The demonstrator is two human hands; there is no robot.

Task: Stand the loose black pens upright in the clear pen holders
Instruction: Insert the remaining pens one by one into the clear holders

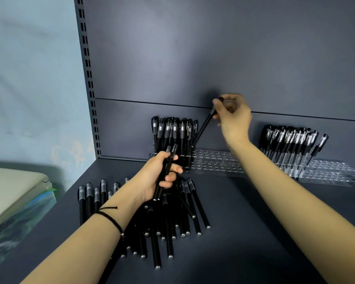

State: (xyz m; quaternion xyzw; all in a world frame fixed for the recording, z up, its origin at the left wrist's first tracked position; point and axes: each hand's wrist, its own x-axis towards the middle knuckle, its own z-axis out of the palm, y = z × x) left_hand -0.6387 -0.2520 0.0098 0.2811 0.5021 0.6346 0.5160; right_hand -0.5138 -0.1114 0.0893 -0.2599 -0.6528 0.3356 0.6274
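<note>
**Acrylic rack fills pen by pen at the back edge of a dark shelf**

A person's right hand pinches the cap end of a single black pen between curled fingertips, slanting it down toward the rack's first free holes, just beside the standing pens already packed at its left end. Gripping the top seems meant to let the lower end be steered into a hole. The left hand, closed round a small bundle of pens, holds them upright over the loose pile, apparently as a ready supply. The pile lies fanned near the shelf's middle, toward its left edge.

A second clear rack, toward the back right corner, carries its own leaning row of pens.

Whether the slanted pen's tip has entered a hole cannot be told. The right hand is blurred, the bundle's count is unclear, and the left forearm covers part of the pile.
</note>
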